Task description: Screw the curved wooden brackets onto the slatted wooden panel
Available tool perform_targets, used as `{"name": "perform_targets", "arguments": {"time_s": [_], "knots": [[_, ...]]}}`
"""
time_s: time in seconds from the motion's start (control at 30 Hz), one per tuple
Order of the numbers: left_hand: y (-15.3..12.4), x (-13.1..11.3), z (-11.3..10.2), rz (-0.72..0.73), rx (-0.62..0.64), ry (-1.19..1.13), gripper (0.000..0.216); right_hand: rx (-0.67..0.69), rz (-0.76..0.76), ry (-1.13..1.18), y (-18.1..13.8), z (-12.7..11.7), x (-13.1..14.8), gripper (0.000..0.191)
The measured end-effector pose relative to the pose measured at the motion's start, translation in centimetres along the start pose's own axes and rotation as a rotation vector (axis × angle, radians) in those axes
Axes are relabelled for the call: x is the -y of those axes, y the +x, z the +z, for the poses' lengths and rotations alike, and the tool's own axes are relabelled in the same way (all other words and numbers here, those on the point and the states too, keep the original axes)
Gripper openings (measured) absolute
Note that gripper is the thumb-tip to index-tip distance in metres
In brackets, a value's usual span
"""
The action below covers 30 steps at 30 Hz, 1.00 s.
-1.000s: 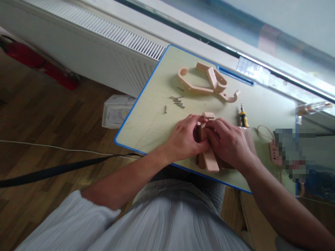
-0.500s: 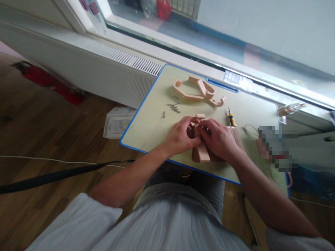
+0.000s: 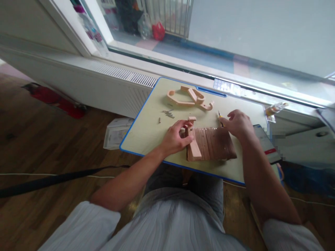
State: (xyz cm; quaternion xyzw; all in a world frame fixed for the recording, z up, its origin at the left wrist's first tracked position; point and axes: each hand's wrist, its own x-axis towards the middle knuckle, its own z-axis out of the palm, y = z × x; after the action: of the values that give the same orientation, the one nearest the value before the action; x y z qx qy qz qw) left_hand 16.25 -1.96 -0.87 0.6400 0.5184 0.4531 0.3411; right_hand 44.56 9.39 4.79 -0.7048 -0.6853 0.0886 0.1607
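Note:
My left hand (image 3: pixel 174 137) is closed around a pale wooden piece (image 3: pixel 195 149) with a hooked far end. That piece lies along the left edge of a brown slatted panel (image 3: pixel 215 143) near the table's front edge. A small metal fastener shows in its upper part, by my fingertips. Beyond the panel's far right corner, my right hand (image 3: pixel 239 122) has its thumb and fingers on the handle of a yellow-and-black screwdriver (image 3: pixel 220 116), whose tip points away from me. Several loose screws (image 3: pixel 168 114) lie left of the panel, with a single screw (image 3: pixel 159 120) apart from them.
Curved wooden parts (image 3: pixel 180 103) lie at the back of the blue-edged table (image 3: pixel 146 139). A dark flat device (image 3: pixel 265 143) is at the right edge, partly blurred out. A radiator (image 3: pixel 125 75) and window sill border the far side. A white box (image 3: pixel 117 130) stands below, left.
My right hand has left the wooden piece and moved right to the screwdriver, uncovering the brown panel. My left hand stays on the wooden piece. The camera view has shifted.

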Motion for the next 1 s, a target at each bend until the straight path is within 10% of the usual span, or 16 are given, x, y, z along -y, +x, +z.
{"name": "perform_targets", "arguments": {"time_s": [0.17,0.33,0.63,1.0], "knots": [[0.4,0.2,0.1,0.002,0.010,-0.035,0.043,0.165,0.043,-0.004,1.3,1.1,-1.1,0.020],[0.8,0.4,-0.2,-0.005,0.080,-0.099,0.046,0.043,0.008,0.131,0.7,0.2,-0.4,0.029],[1.7,0.3,-0.7,0.000,0.123,-0.070,0.043,0.064,-0.337,0.607,-2.7,-3.8,2.4,0.039],[1.8,-0.1,-0.1,-0.028,0.041,-0.111,0.022,0.394,-0.658,0.075,-2.2,-8.5,6.5,0.020]]}}
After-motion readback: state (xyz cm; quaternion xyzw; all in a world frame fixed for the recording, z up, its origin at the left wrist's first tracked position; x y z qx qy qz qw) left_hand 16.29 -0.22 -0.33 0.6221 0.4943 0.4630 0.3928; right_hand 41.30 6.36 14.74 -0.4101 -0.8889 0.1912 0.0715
